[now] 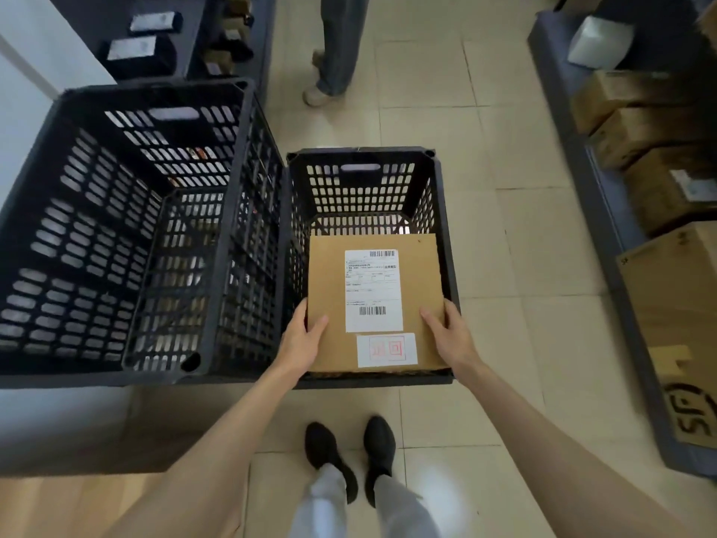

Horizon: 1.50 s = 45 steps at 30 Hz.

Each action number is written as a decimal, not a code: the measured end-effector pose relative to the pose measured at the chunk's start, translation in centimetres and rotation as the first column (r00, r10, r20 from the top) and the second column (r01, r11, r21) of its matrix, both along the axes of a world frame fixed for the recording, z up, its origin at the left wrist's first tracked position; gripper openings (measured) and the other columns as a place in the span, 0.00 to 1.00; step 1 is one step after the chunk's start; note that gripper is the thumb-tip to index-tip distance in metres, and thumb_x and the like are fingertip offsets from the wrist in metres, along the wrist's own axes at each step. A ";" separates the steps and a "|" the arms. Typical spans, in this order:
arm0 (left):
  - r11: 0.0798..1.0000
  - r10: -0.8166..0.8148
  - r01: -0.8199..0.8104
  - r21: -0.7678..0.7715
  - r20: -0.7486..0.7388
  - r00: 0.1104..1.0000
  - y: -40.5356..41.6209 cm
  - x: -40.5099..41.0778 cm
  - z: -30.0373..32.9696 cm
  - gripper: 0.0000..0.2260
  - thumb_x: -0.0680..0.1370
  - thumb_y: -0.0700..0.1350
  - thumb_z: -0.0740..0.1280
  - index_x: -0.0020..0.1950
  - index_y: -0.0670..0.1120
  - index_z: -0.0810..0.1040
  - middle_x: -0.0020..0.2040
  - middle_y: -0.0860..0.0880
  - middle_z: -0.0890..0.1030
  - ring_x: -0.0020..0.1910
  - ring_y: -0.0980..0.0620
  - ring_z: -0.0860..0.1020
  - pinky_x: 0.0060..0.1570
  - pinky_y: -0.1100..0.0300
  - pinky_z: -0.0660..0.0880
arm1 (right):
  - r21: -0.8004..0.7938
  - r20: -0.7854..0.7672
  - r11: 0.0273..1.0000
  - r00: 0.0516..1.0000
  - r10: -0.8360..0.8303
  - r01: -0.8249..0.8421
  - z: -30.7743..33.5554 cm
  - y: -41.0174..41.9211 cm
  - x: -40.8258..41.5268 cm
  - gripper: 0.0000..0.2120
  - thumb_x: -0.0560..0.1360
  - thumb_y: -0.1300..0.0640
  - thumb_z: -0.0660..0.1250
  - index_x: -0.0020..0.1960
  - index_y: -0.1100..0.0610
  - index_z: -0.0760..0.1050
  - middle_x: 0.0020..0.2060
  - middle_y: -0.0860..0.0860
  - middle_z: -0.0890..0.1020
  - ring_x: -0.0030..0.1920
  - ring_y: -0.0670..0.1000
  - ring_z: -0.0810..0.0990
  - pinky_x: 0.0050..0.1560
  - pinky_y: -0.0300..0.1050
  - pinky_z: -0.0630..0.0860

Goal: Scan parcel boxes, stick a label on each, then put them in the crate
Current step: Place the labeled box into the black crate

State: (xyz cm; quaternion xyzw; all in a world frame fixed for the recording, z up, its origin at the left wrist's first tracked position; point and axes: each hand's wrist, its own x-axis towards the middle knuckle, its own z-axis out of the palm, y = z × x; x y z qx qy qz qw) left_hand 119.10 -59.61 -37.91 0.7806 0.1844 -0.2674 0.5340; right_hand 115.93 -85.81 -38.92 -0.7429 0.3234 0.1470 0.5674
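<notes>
In the head view, a flat brown parcel box (333,289) is being held by both hands over the near part of the smaller black crate (446,234). The left hand (300,343) is gripping the box's left edge, thumb lying on the top face and the other fingers hidden beneath. The right hand (452,335) is gripping the right edge in the same way, thumb on top. The box's near edge is lying level with the crate's near rim, and its right edge is running just beside the crate's right wall; whether the box is touching the crate's bottom cannot be told. A white shipping label (373,291) is being shown on the top face, with a smaller white label (387,349) stamped in red just below it. Beyond the box's far edge, open room is being left inside the crate up to its far wall. A larger black crate (116,234) is standing just beside it on the left, their walls touching or nearly so. A strip of tiled floor (523,227) is lying open to the right, bounded by a low shelf with cardboard boxes (636,130). Another person's legs (337,48) are standing on the floor well beyond the crates.
</notes>
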 end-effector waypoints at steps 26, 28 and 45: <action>0.959 -0.165 0.158 0.237 0.012 0.986 -0.3 1.7 2.6 0.25 0.84 0.49 0.64 0.79 0.50 0.62 0.70 0.49 0.74 0.65 0.49 0.75 0.62 0.51 0.76 | -0.180 -0.228 0.936 0.938 0.259 -0.302 1.7 -0.2 2.1 0.20 0.83 0.49 0.60 0.69 0.62 0.67 0.62 0.54 0.77 0.58 0.54 0.76 0.55 0.48 0.75; 0.925 -0.288 0.264 0.275 0.050 0.956 -0.3 2.9 6.0 0.17 0.84 0.48 0.63 0.73 0.48 0.70 0.63 0.52 0.77 0.60 0.51 0.77 0.58 0.54 0.77 | -0.308 -0.216 0.850 0.901 0.376 -0.428 4.6 -0.3 3.4 0.17 0.82 0.50 0.60 0.64 0.61 0.71 0.60 0.56 0.77 0.56 0.55 0.77 0.56 0.52 0.77; 0.505 -0.386 -0.141 0.851 0.370 0.845 12.6 -2.2 36.2 0.20 0.83 0.60 0.58 0.69 0.50 0.75 0.66 0.48 0.79 0.63 0.46 0.77 0.59 0.49 0.74 | -0.930 0.040 0.077 0.109 0.993 -0.360 35.7 20.2 10.3 0.24 0.82 0.37 0.56 0.57 0.55 0.77 0.53 0.53 0.79 0.53 0.57 0.80 0.50 0.52 0.76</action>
